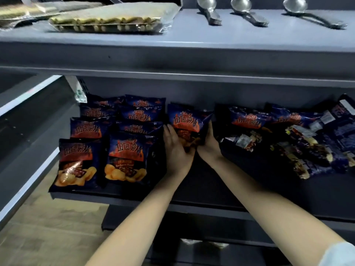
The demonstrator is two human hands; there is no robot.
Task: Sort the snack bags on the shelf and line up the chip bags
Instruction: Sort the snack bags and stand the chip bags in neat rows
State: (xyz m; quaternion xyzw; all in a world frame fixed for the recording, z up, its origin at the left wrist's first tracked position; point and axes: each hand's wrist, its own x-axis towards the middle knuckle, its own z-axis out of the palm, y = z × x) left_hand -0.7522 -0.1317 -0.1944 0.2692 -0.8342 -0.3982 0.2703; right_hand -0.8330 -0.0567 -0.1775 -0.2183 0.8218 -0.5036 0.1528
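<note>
- Hands on one chip bag [187,120], middle of the lower shelf [211,189], just right of the lined-up bags.
- Left hand [176,150]: against the bag's left edge, fingers close together and running up the side, thumb curled in at the bottom front.
- Right hand [208,144]: mirrored on the right edge, fingers together along the side, thumb tucked in low. Bag clamped between the two hands.
- Held bag: roughly upright, front to the camera, dark blue with orange-red flame print. Bottom hidden behind the hands, so contact with the shelf not discernible.
- Left column [77,164]: same bags at the shelf's left end, fronts up, overlapping front to back.
- Second column [125,158]: just beside the first, same overlap, nearest bag close to the back of the left hand.
- Loose pile [307,143]: right part of the shelf, same dark blue bags jumbled, tilted, overlapping, several backs up. Small gap to the right hand.
- Upper shelf [192,45]: grey. Wafer packs [107,22] in clear wrap at left, three metal ladles [209,10] lying at right, bowls toward the back.
- Wood-look floor [48,227] at lower left.
- White sleeve [338,254] on the right arm, bottom right corner.
</note>
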